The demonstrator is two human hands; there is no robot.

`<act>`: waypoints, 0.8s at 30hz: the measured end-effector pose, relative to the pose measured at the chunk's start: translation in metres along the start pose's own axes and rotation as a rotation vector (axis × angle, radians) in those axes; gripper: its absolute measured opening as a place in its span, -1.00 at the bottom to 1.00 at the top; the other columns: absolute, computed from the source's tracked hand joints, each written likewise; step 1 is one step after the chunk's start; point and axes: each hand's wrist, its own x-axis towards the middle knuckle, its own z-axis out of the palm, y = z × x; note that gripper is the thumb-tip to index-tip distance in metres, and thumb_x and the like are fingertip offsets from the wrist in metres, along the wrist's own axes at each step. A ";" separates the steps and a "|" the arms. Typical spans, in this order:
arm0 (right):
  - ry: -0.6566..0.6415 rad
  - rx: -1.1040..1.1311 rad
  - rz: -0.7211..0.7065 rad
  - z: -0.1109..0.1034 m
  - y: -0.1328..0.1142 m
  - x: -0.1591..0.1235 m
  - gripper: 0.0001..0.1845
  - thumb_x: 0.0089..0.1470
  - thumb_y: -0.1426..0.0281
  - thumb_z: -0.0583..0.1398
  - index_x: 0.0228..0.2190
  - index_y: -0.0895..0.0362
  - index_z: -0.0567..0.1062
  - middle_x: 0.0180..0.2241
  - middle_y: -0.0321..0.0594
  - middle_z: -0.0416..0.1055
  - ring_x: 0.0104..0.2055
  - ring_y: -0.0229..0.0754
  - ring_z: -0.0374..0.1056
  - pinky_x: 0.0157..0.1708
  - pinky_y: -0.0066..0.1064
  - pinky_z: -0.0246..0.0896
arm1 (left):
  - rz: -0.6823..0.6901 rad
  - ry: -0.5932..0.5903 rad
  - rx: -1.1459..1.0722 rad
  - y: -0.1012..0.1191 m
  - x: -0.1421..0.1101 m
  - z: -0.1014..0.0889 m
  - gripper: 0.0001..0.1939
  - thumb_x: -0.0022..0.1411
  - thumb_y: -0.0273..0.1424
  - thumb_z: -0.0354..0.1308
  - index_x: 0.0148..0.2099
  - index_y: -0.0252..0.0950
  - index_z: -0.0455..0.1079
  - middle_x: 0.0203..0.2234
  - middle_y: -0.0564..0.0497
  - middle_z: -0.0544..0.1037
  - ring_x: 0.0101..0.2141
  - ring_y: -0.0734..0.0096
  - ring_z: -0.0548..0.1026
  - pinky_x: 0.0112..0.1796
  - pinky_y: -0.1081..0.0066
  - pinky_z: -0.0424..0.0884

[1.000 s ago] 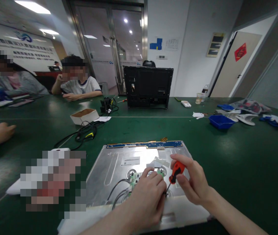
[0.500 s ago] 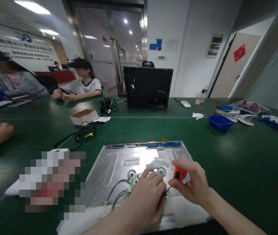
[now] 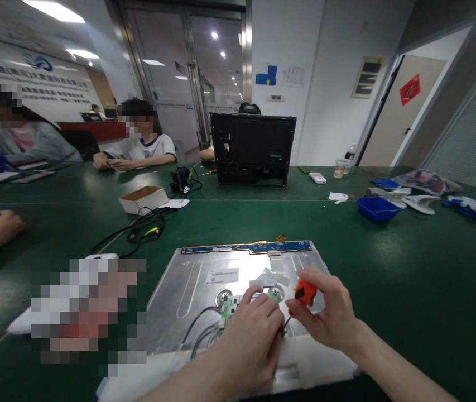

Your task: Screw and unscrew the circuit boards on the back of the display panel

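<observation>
My right hand (image 3: 333, 310) is closed around the orange and black handle of a screwdriver (image 3: 306, 292). Its thin shaft slants down to the left, and the tip is hidden by my left hand. Palm down, my left hand (image 3: 258, 321) lies over a green circuit board (image 3: 230, 306) with its fingers bent, the right-hand ones beside the shaft. What they pinch, if anything, is out of sight. The board sits on a silver metal display panel (image 3: 187, 279), with black cables (image 3: 198, 329) running from its left side. A blue circuit strip (image 3: 246, 248) lines the panel's far edge.
Left of the panel are a blurred-out item (image 3: 87, 307), tangled black cables (image 3: 148, 226) and an open cardboard box (image 3: 143, 198). Behind it stands a black monitor frame (image 3: 254, 148). A blue tray (image 3: 378, 208) is at right. Other people sit at left, one person's hand (image 3: 1, 226) nearby.
The screwdriver handle has turned slightly in my right hand, and its fingers have shifted a little. My left hand stays in place. A forearm now shows beside the monitor frame.
</observation>
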 end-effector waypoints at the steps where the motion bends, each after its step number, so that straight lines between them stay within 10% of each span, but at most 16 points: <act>1: -0.008 -0.006 0.003 0.000 0.001 -0.001 -0.63 0.21 0.39 0.11 0.04 0.05 0.22 -0.54 -0.42 0.36 -0.63 -0.30 0.22 -0.63 -0.48 0.16 | 0.003 0.005 0.004 0.000 0.000 0.001 -0.85 0.15 -0.46 0.08 -0.20 -0.23 0.39 -0.28 -0.05 0.51 -0.19 0.18 0.43 0.09 0.06 0.13; 24: -0.107 0.055 -0.003 -0.004 0.001 0.001 -0.49 0.17 0.45 0.06 0.15 0.10 0.18 -0.39 -0.26 0.45 -0.44 -0.21 0.39 -0.50 -0.41 0.30 | 0.014 0.025 0.007 0.000 0.000 0.002 -0.89 0.19 -0.42 0.08 -0.21 -0.23 0.38 -0.27 -0.04 0.51 -0.18 0.18 0.43 0.11 0.05 0.12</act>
